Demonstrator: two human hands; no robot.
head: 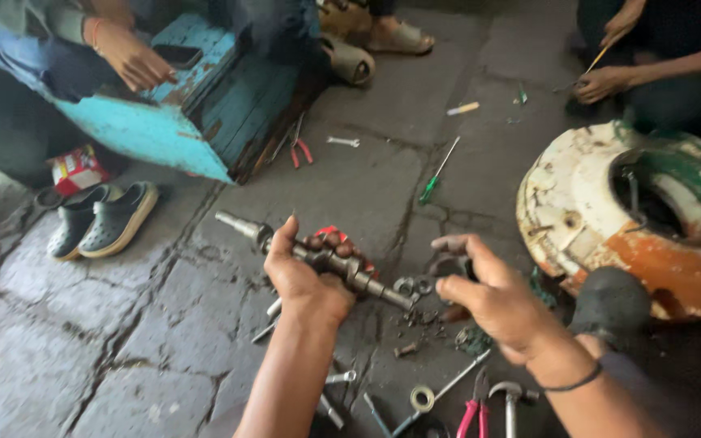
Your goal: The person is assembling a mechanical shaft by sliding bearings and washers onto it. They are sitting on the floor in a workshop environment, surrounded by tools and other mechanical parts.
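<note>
Left hand [306,272] closed around a long grey stepped metal shaft [318,259] held above the stone floor [123,341], right hand [488,296] near its right end, fingers curled on a small dark part [448,264], scattered tools below.

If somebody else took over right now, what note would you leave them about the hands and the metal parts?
Left hand: gripped around a greasy metal shaft, held level above the stone floor.
Right hand: pinching a small dark part close to the shaft's near end; what it is, I cannot tell.
Loose nuts and washers lie under that end; pliers and a hammer nearby.
The part is not on the shaft.
</note>
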